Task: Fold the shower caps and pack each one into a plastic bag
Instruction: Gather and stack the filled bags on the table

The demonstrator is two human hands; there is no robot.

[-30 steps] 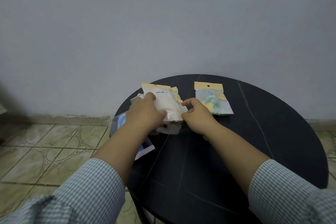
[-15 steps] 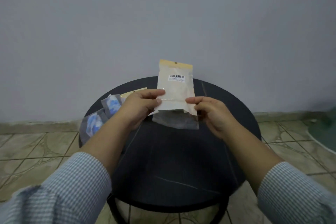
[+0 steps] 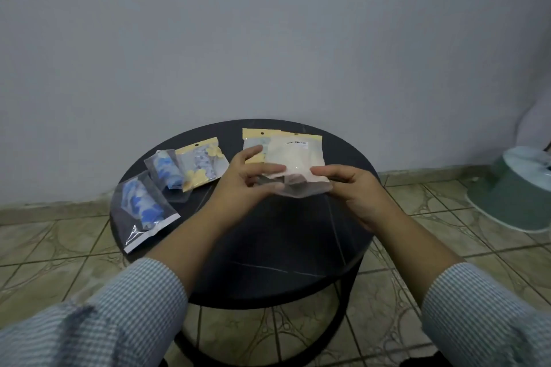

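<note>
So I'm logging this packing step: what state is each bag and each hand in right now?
Cream bag: held above the table by both hands, open end toward the person.
Left hand: pinches the bag's left edge.
Right hand: pinches its right edge.
Yellow-header bag: flat on the table, partly hidden behind the cream bag.
Flowered bag: packed, lying flat.
Two blue-cap bags: packed, lying flat.

five packed bags [image 3: 296, 159], one round table [image 3: 268, 247], two hands [image 3: 244, 185]
</note>
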